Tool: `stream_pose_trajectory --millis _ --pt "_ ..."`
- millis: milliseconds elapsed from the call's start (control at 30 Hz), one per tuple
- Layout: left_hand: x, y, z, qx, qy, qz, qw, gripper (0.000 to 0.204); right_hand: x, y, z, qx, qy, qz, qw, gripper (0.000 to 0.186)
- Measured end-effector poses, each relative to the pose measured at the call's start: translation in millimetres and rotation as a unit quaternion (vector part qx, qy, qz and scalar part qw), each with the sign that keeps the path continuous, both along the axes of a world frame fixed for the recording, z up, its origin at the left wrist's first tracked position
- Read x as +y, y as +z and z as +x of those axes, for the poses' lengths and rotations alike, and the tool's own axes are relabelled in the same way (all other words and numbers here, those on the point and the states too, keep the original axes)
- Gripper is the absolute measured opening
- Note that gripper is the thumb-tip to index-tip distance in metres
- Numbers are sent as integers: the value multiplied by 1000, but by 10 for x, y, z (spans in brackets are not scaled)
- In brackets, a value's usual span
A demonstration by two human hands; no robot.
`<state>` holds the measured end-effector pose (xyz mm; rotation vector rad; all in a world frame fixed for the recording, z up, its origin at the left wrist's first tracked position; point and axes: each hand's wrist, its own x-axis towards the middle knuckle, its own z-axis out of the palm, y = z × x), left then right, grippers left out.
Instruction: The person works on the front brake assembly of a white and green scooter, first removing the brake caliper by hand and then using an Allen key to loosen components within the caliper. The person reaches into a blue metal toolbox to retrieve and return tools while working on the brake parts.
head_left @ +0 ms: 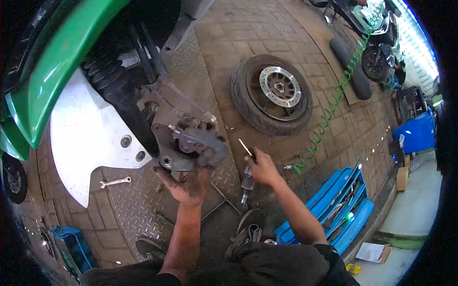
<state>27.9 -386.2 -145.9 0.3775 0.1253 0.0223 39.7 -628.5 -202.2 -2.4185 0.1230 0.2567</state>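
My left hand [187,187] cradles the dirty brake caliper [195,145] from below, at the front fork [119,105] of a green motorcycle [52,57]. My right hand [260,167] is closed on a slim tool [244,145] with a pale shaft pointing up-left, a short distance right of the caliper. An air tool [246,186] lies beneath my right hand. A white fairing panel [88,128] stands left of the fork, with an open-ended spanner [115,182] below it.
A detached wheel with a brake disc [271,93] lies on pavers. Right are a coiled green hose [324,124], an open blue toolbox [355,214], parked motorcycles [377,57] and a blue bin [415,131]. A metal plate [131,224] lies underfoot; another blue box [71,243] is at lower left.
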Motion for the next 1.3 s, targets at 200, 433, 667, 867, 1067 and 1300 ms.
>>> stream_pose_trajectory --millis 200,433,667,867,1067,1300 --pt "96 184 140 80 3 102 992 76 403 -12 -193 -18 127 -153 980 60" --pt "196 273 368 -1 -61 115 991 89 829 -133 -617 0 337 -76 939 52" --pt "160 250 470 -31 -35 115 992 93 1021 -272 -1054 95 514 -138 841 55" --pt "90 309 520 -80 -88 91 989 96 984 -471 -1117 75 501 -142 850 46" --pt "147 144 512 -7 -73 63 995 89 1007 -478 -1088 58 498 -114 858 34" --pt "416 28 493 -38 -115 40 992 81 1085 -528 -1095 41 498 -121 857 36"
